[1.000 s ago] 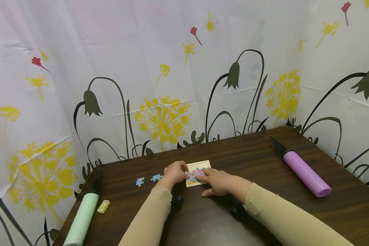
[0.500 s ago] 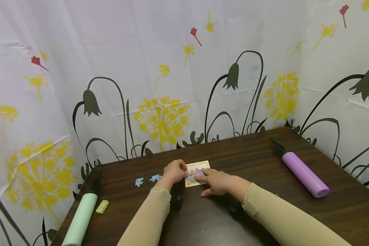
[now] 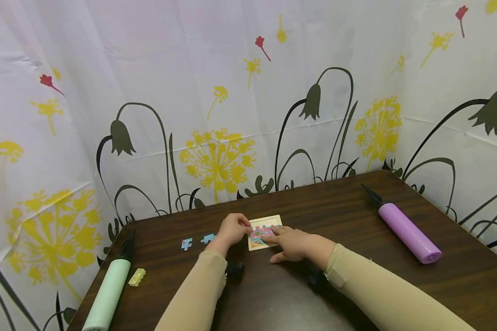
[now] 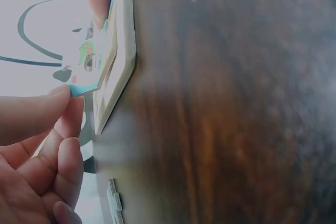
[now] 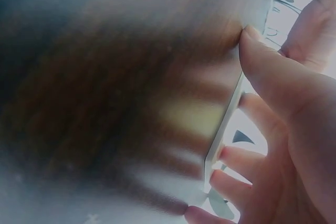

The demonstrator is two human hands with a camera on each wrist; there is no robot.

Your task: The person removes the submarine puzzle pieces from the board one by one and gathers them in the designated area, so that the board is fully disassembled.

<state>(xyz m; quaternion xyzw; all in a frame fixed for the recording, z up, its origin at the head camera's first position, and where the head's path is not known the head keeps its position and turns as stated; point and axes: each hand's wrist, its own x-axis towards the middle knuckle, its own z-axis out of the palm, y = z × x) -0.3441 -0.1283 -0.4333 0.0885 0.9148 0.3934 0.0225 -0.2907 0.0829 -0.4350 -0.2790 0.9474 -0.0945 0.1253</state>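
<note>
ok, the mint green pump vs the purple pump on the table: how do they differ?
The mint green cylindrical pump lies at the table's left edge, near a small yellow block; the purple cylindrical pump lies on the right with nothing beside it. The green one's body runs out of frame; the purple one shows whole. Both have black nozzles pointing away from the person, and neither hand touches them.

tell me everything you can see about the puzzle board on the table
The puzzle board is a small, flat, pale square tray that looks like wood, with a raised rim. It lies flat on the dark table, near its middle. Colourful pieces, pink, blue and orange, fill part of it. The left hand pinches a blue piece at its left edge, tilted above the rim; the right hand rests its fingers on the pieces.
</note>
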